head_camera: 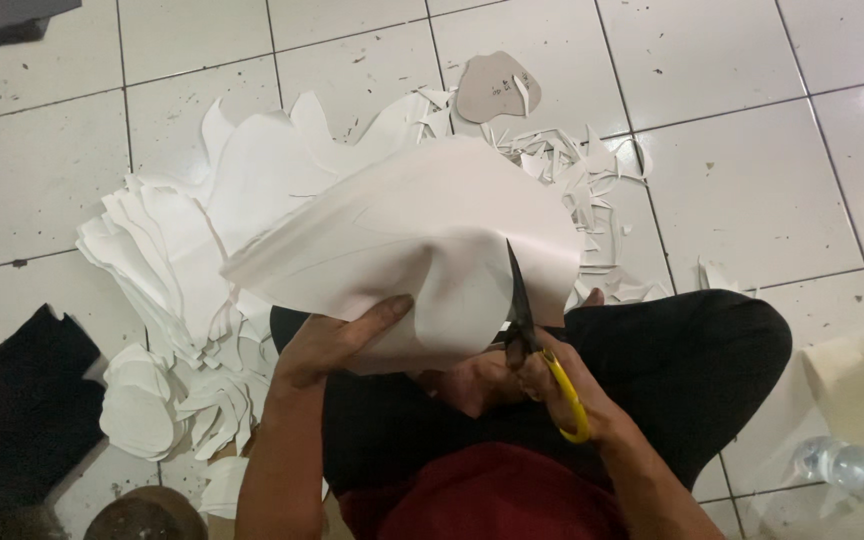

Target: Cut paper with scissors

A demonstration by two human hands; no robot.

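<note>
While the left hand (337, 340) grips the floppy white sheet (412, 240) and the right hand (552, 385) works the scissors (527, 315), sagging could skew the cut.

Sitting cross-legged, both forearms coming up from below, elbows bent. My left hand (337, 340) is palm down, thumb stretched out flat toward the right, fingers curled under and pinching. My right hand (562, 385) is closed in a fist-like grip, fingers looped, wrist angled slightly inward toward the left

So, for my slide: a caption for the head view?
Right hand scissors a white sheet held by the left hand.
</note>
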